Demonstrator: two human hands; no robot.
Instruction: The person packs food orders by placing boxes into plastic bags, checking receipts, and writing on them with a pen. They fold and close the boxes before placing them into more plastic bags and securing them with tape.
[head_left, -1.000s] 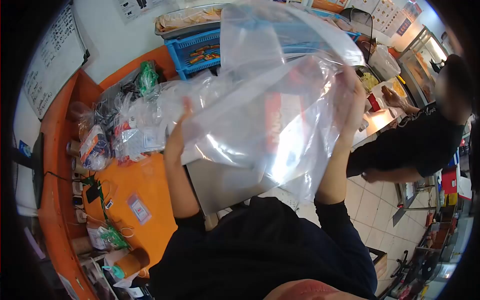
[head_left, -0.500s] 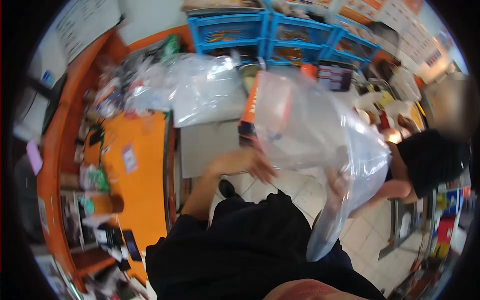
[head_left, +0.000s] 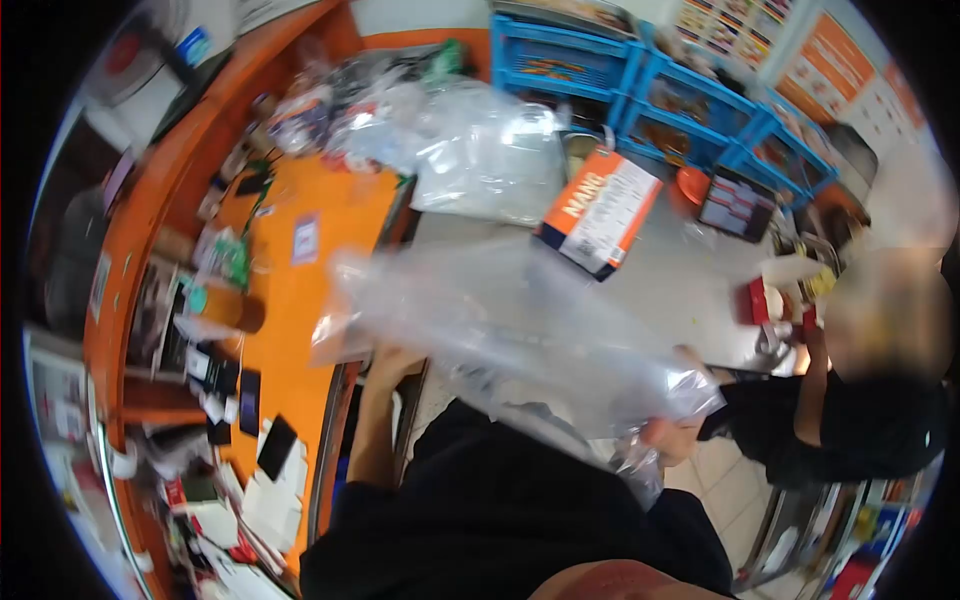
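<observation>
Orange counter (head_left: 310, 290) sits at the left of the frame, and a grey table (head_left: 680, 290) with an orange box (head_left: 600, 210) is in the middle. Lower down, a big clear plastic bag (head_left: 500, 330) stretches longways, slanting down to the right. The left hand (head_left: 395, 360) grips its near end. The right hand (head_left: 668, 437) pinches the bunched far end.

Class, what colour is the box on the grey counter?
The box is orange and white; head view.

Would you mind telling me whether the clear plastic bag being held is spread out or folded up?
Spread out: the clear plastic bag stretches between the left hand and right hand, bunched only at the right.
</observation>
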